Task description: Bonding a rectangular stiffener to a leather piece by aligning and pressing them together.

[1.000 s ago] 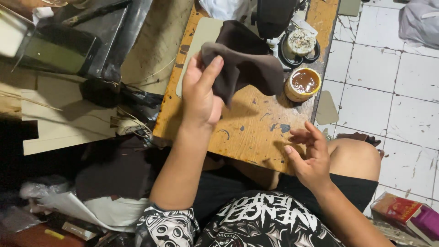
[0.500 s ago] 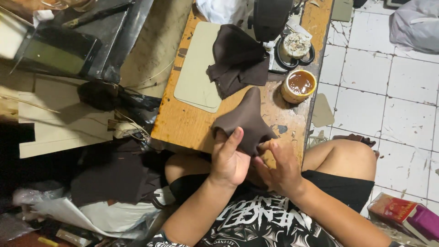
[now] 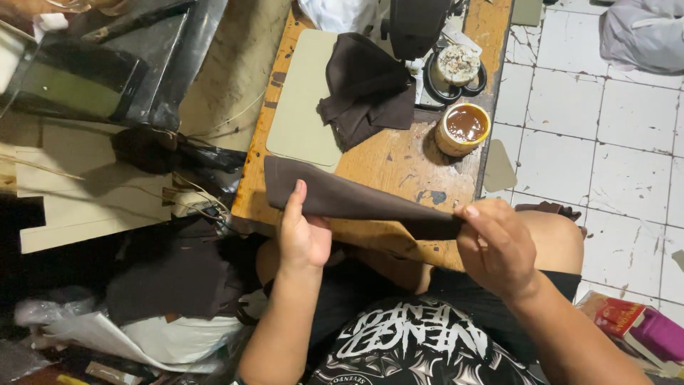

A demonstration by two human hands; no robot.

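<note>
I hold a long dark brown piece of material [image 3: 356, 199] stretched between both hands, just above the near edge of a wooden workboard [image 3: 392, 160]. My left hand [image 3: 303, 235] grips its left part with the thumb on top. My right hand [image 3: 495, 246] pinches its right end. Farther back on the board lies a pile of more dark brown pieces [image 3: 367, 89], partly on a pale green mat [image 3: 303, 107].
An open yellow tin of brown glue [image 3: 463, 128] stands at the board's right edge, with a round black-rimmed container [image 3: 456, 68] behind it. A black machine part [image 3: 417, 25] rises at the back. White floor tiles [image 3: 613, 157] lie to the right; clutter and dark fabric [image 3: 178, 278] lie left.
My left hand took a brown piece from the pile and brought it toward me. Both hands now hold it spread out sideways instead of bunched near my lap.
</note>
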